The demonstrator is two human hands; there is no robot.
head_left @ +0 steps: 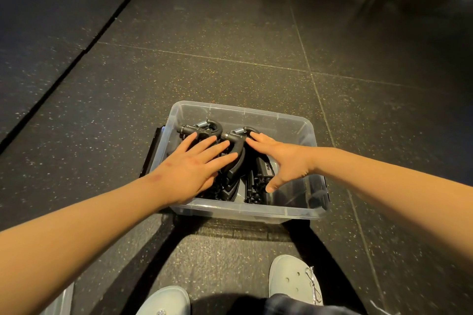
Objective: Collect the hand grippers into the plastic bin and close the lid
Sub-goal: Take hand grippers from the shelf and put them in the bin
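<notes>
Bin point(294, 208) on floor point(230, 59) ahead of shoes point(294, 279); hand grippers point(230, 158) inside; left hand point(194, 163), right hand point(279, 158) rest on them.

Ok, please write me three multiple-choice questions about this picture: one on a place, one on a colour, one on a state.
1. Where are the hand grippers?
A. on the floor beside the bin
B. inside the plastic bin
C. on a shelf

2. What colour are the shoes?
A. red
B. black
C. pale grey

3. How is the plastic bin now?
A. open, with no lid on it
B. closed with its lid
C. tipped on its side

Answers:
1 B: they lie within its clear walls, under the left hand and right hand.
2 C: both are pale grey.
3 A: its top is uncovered and both hands reach in.
</notes>
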